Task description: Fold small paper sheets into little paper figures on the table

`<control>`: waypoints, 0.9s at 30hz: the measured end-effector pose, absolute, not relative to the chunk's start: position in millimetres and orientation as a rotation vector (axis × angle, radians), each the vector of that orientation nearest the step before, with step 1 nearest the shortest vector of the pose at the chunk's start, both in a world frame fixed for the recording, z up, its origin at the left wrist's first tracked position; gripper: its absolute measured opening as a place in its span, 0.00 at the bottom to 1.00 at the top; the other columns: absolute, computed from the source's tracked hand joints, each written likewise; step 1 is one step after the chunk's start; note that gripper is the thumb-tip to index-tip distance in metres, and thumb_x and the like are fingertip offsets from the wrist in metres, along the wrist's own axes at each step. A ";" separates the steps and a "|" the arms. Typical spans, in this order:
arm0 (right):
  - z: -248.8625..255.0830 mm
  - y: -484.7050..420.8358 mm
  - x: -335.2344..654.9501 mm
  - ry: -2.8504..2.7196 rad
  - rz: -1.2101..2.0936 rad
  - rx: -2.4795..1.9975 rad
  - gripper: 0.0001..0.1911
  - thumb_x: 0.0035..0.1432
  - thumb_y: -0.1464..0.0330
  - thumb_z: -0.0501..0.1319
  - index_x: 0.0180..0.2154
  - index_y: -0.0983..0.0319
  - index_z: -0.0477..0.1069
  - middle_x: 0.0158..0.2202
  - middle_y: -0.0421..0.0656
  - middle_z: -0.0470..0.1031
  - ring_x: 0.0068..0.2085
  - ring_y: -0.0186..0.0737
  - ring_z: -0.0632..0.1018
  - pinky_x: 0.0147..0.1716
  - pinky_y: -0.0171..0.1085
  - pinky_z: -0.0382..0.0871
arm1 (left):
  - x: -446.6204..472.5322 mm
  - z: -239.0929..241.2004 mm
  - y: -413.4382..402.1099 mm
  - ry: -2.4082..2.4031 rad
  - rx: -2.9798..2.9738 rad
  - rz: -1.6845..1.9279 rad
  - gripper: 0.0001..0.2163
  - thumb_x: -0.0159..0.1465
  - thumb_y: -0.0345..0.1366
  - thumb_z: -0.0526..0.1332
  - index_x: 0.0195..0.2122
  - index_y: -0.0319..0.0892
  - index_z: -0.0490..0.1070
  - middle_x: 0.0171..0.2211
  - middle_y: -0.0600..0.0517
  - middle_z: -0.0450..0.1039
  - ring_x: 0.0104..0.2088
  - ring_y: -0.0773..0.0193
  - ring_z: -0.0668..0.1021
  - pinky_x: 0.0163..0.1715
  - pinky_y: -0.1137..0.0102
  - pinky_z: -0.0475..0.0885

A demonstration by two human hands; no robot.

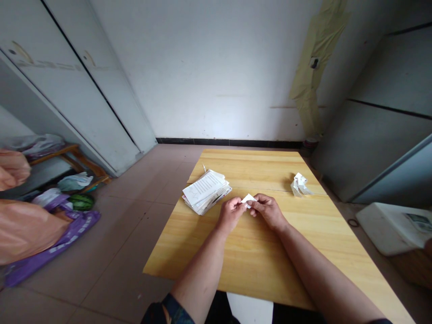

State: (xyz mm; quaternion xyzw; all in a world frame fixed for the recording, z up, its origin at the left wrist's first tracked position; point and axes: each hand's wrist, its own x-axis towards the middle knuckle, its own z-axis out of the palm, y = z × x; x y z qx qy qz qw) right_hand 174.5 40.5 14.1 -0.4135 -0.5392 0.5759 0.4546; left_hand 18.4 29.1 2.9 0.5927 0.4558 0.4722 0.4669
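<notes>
Over the middle of the wooden table point(256, 261), my left hand point(231, 213) and my right hand point(266, 209) meet, both pinched on one small folded piece of white paper point(248, 199). The paper sticks up a little between the fingertips. A stack of printed paper sheets point(205, 191) lies just left of my left hand. A small folded white paper shape point(300, 184) rests on the table to the right, beyond my right hand.
White cabinets point(67, 81) stand at the left. Bags, among them a purple bag point(50, 245), and a watermelon point(81, 202) lie on the floor at left. A white box point(391, 227) sits at the right. A yellowish cloth point(315, 67) hangs on the back wall.
</notes>
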 end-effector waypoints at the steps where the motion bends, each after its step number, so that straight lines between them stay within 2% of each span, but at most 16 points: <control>1: 14.4 40.6 175.1 -1.342 1.437 -1.030 0.18 0.44 0.55 0.69 0.26 0.62 0.71 0.19 0.38 0.71 0.21 0.32 0.69 0.23 0.33 0.63 | 17.7 2.9 29.2 1.124 1.443 1.156 0.12 0.57 0.41 0.58 0.21 0.41 0.61 0.19 0.58 0.60 0.23 0.71 0.63 0.24 0.75 0.57; 5: 14.1 42.3 179.8 -1.362 1.455 -1.055 0.17 0.44 0.56 0.69 0.29 0.63 0.72 0.20 0.37 0.71 0.21 0.31 0.68 0.23 0.33 0.61 | 15.0 1.0 29.9 1.138 1.463 1.128 0.11 0.57 0.40 0.57 0.21 0.40 0.62 0.19 0.58 0.62 0.22 0.71 0.62 0.23 0.75 0.56; 10: 13.9 43.0 180.3 -1.361 1.418 -1.044 0.17 0.45 0.55 0.68 0.24 0.62 0.68 0.17 0.36 0.69 0.20 0.30 0.67 0.22 0.32 0.59 | 14.9 -1.1 31.1 1.112 1.483 1.126 0.11 0.58 0.40 0.57 0.23 0.40 0.63 0.20 0.57 0.62 0.23 0.70 0.63 0.24 0.75 0.57; 16: 13.4 40.6 174.4 -1.339 1.399 -1.036 0.19 0.44 0.54 0.68 0.24 0.62 0.68 0.18 0.36 0.70 0.20 0.31 0.68 0.23 0.32 0.61 | 17.6 2.0 30.7 1.099 1.411 1.153 0.12 0.58 0.44 0.58 0.27 0.39 0.66 0.21 0.56 0.64 0.23 0.70 0.66 0.24 0.75 0.60; 21: 13.8 41.2 177.3 -1.466 1.428 -1.092 0.20 0.44 0.52 0.67 0.26 0.63 0.69 0.19 0.37 0.70 0.20 0.30 0.67 0.21 0.32 0.60 | 15.5 0.8 30.6 1.167 1.463 1.154 0.12 0.58 0.43 0.57 0.24 0.40 0.63 0.19 0.57 0.63 0.22 0.70 0.66 0.24 0.75 0.60; 27: 15.0 41.8 181.8 -1.571 1.427 -1.048 0.21 0.45 0.51 0.66 0.22 0.62 0.65 0.17 0.35 0.64 0.20 0.28 0.64 0.20 0.31 0.56 | 13.7 3.0 30.1 1.141 1.482 1.117 0.12 0.58 0.42 0.57 0.22 0.40 0.65 0.19 0.56 0.65 0.22 0.70 0.68 0.24 0.75 0.61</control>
